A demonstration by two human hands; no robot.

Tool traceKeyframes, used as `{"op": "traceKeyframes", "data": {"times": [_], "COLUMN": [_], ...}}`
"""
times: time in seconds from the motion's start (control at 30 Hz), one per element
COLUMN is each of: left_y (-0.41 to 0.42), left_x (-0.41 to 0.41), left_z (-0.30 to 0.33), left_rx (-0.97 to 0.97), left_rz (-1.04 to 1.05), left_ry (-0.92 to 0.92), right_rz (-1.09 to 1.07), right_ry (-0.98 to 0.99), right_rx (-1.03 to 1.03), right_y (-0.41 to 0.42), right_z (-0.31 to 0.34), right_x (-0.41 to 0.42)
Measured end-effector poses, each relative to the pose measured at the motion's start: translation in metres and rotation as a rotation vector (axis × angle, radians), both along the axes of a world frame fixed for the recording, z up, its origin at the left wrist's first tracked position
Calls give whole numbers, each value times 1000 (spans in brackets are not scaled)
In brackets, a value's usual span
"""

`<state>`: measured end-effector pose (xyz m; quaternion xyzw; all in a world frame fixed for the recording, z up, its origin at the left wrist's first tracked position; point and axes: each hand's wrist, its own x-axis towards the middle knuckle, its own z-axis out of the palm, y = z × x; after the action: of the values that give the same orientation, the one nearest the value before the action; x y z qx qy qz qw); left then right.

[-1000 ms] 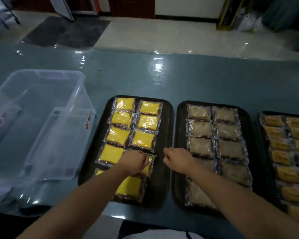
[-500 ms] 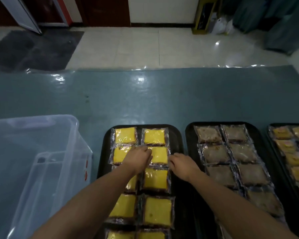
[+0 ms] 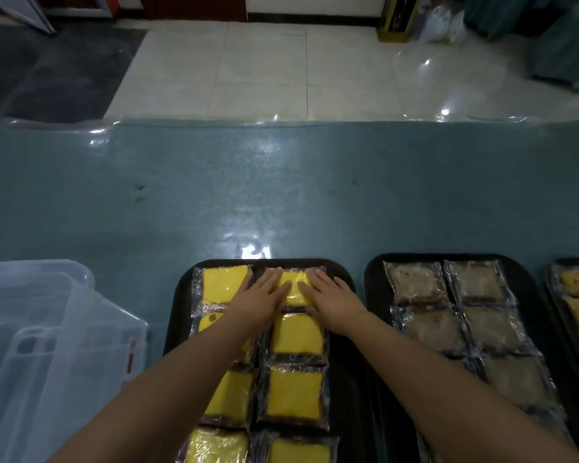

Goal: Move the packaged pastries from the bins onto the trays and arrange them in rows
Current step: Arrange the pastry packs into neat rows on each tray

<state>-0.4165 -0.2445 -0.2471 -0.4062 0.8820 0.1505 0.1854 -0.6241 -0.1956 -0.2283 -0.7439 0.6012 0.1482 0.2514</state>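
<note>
Yellow cake in crinkly clear film, the far-right pastry pack [image 3: 293, 288] lies flat at the top of the black tray [image 3: 343, 379], and your left hand [image 3: 261, 300] and right hand [image 3: 331, 300] rest on it with fingers straight and spread, pressing its two sides. It looks light, soft and easily squashed, its wrapper slick. Nudge it by the sealed film edges rather than bearing down on the sponge.

Glossy clear plastic wraps the pastries [image 3: 295, 335]; black tray [image 3: 343, 379] smooth; bin [image 3: 47, 345] translucent plastic; tabletop [image 3: 281, 195] shiny
</note>
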Motion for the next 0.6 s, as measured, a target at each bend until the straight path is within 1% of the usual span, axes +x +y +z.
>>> {"op": "traceKeyframes", "data": {"times": [0.07, 0.17, 0.3, 0.43, 0.6], "left_y": [6, 17, 37, 36, 25], "left_x": [-1, -3, -4, 11, 13], "left_z": [-5, -8, -10, -20, -22], "left_rx": [-22, -66, -72, -103, -127], "left_rz": [7, 23, 20, -7, -40], "left_ry": [15, 12, 31, 82, 89], "right_rz": [29, 34, 70, 161, 148], "right_ry": [12, 6, -13, 37, 56], "right_rx": [21, -23, -43, -74, -99], "right_y": [0, 7, 27, 37, 31], "right_z": [-8, -14, -17, -23, -26], "right_x": [-2, -7, -13, -23, -23]}}
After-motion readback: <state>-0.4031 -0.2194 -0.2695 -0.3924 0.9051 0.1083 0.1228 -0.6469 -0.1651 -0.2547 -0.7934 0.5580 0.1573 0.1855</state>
